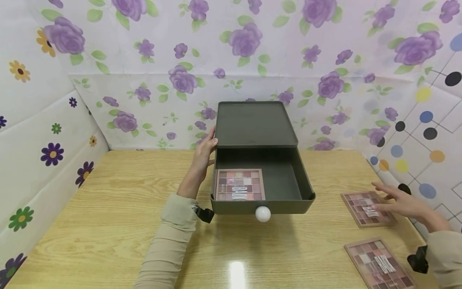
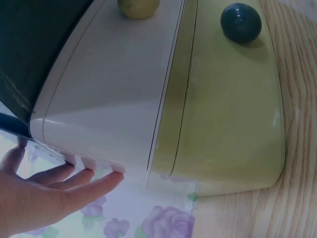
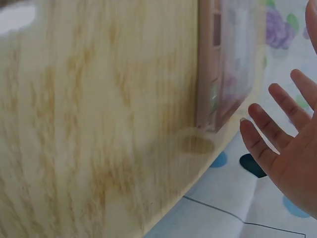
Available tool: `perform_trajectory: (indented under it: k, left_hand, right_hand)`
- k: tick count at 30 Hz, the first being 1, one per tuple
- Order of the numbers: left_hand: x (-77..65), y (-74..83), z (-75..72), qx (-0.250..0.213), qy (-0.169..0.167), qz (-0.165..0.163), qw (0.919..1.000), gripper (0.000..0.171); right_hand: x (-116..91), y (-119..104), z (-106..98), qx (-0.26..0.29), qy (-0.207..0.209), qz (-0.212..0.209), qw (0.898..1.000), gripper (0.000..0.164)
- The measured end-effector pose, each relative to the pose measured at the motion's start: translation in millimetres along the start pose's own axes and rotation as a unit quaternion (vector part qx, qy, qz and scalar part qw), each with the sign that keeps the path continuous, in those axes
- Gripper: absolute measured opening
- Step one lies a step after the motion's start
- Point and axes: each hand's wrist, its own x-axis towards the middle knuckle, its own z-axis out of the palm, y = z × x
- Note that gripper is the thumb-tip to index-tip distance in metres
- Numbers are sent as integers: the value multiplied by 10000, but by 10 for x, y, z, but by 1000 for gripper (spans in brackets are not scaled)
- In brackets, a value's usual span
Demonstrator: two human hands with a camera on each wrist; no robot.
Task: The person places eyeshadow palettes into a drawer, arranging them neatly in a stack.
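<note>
A dark grey drawer unit (image 1: 256, 124) stands mid-table with its top drawer (image 1: 283, 207) pulled out, a round white knob (image 1: 263, 214) on the front. Inside, at the left, lies an eyeshadow palette (image 1: 238, 184). My left hand (image 1: 201, 156) rests against the unit's left side. In the left wrist view its fairly straight fingertips touch the side by the whitish drawer (image 2: 109, 89). At the right, my right hand (image 1: 406, 205) reaches over a second palette (image 1: 361, 210), fingers spread. The right wrist view shows that hand's fingers (image 3: 267, 131) apart and uncurled beside the palette's edge.
A third palette (image 1: 380, 265) lies nearer, at the table's front right. Below the whitish drawer is a closed yellow-green drawer (image 2: 228, 109) with a dark knob (image 2: 240, 23). Flowered sheeting (image 1: 187, 108) borders the wooden table (image 1: 108, 224) at the back and sides.
</note>
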Motion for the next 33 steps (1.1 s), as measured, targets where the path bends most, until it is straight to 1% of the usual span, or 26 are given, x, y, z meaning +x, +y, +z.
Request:
perform_trajectory:
  k: [2, 6, 8, 13, 16, 17, 19, 21, 23, 25, 28, 31, 33]
  left_hand:
    - [5, -1, 3, 10, -5, 18, 10000, 63]
    - [4, -4, 6, 33, -27, 13, 10000, 64]
    - [4, -6, 7, 39, -36, 13, 10000, 64]
    - [10, -13, 11, 39, -70, 13, 10000, 64]
    - [20, -24, 3, 17, -96, 37, 9999, 66]
    - [36, -50, -10, 4, -95, 48, 9999, 66]
    - [80, -115, -39, -29, -73, 52, 10000, 65]
    - [124, -187, -64, -56, -34, 67, 10000, 64]
    - [170, -263, -83, -64, 17, 86, 9999, 63]
    - [185, -290, -89, -69, 34, 115, 9999, 64]
    - [174, -264, -88, -74, 19, 102, 9999, 65]
    - [106, -155, -65, -64, -49, 82, 9999, 66]
    - [59, -85, -44, -31, -79, 80, 9999, 66]
  right_hand:
    - [21, 93, 22, -45, -63, 101, 9999, 81]
    - [46, 173, 45, 25, -291, -140, 9995, 83]
    - [47, 174, 65, 14, -347, -142, 9993, 84]
    - [37, 181, 124, -279, -202, -147, 9993, 87]
    - [62, 201, 140, -275, -177, -205, 9993, 88]
    - [79, 203, 138, -188, -226, -199, 9994, 88]
    - [102, 200, 148, -312, -189, -114, 9993, 88]
    - [124, 197, 152, -278, -201, -143, 9993, 86]
    - [137, 173, 151, -301, -196, -29, 9993, 85]
    - [153, 155, 144, -231, -253, 76, 9994, 85]
    - [167, 123, 140, -172, -253, 294, 9991, 86]
    - [165, 108, 147, -181, -167, 374, 9990, 87]
    - [159, 103, 155, -211, -90, 352, 9991, 84]
